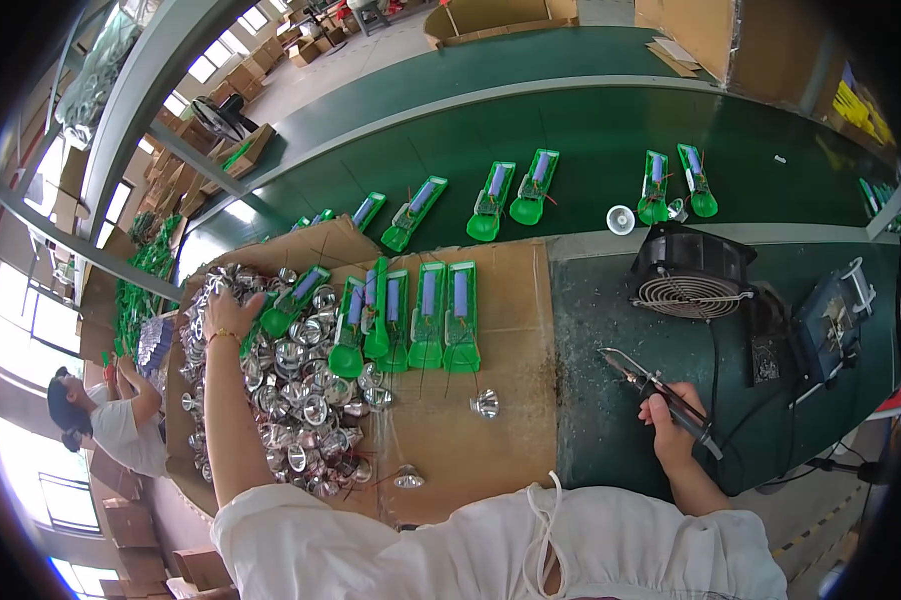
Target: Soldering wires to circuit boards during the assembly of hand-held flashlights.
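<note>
My left hand point(233, 314) reaches over the far end of a heap of silver lamp reflectors point(296, 385), its thumb and fingers apart. A green lamp housing point(293, 302) lies on the heap just right of that hand. My right hand point(671, 432) grips a black soldering iron point(693, 420) by its handle, with the tip pointing up and left above the dark green bench mat. Between my hands, several green housings with purple cells point(428, 315) stand in a row on the cardboard. Two loose reflectors point(485, 403) lie nearer me on that cardboard.
Beyond the bench, a green conveyor belt point(591, 120) carries more green housings point(491, 202) and a loose reflector point(621, 220). A black fan point(691, 270) stands at the right, beside a blue soldering station point(833, 325) with cables. At far left a person point(121, 410) handles parts.
</note>
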The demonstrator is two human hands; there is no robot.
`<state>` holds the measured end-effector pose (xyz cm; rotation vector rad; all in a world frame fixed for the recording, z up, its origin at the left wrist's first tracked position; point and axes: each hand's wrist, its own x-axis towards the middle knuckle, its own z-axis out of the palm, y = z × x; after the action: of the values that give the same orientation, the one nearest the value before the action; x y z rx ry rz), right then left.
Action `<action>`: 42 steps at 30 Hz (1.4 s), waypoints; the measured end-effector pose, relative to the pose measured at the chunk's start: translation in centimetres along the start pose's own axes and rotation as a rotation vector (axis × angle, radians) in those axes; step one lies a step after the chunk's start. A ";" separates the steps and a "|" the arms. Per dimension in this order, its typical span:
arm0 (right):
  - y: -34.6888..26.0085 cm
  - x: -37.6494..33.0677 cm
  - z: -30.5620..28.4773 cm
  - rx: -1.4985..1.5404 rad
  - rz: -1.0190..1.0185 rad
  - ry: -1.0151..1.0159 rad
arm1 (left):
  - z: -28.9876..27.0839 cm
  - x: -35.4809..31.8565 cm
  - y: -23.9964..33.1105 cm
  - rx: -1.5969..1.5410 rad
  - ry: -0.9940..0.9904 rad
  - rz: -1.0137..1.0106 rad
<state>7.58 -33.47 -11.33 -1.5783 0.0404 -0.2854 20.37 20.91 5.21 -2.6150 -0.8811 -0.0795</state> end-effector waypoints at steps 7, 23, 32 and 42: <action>1.1 0.5 0.3 0.058 0.084 0.056 | -5.0 -3.0 26.4 -0.835 0.135 1.013; 1.2 1.0 -0.9 0.089 0.239 -0.024 | -4.4 -5.2 28.3 -0.814 0.060 1.016; 2.0 0.8 0.6 0.123 0.080 0.002 | -0.2 -5.4 -1.3 -0.321 0.253 0.336; 3.3 1.0 -0.4 0.023 0.016 0.077 | 7.1 -1.1 -10.3 -0.250 -0.102 -0.131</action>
<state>8.98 -34.18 -14.42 -1.5430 0.1088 -0.3324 12.91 30.47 1.92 -2.8090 -1.1440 -0.0979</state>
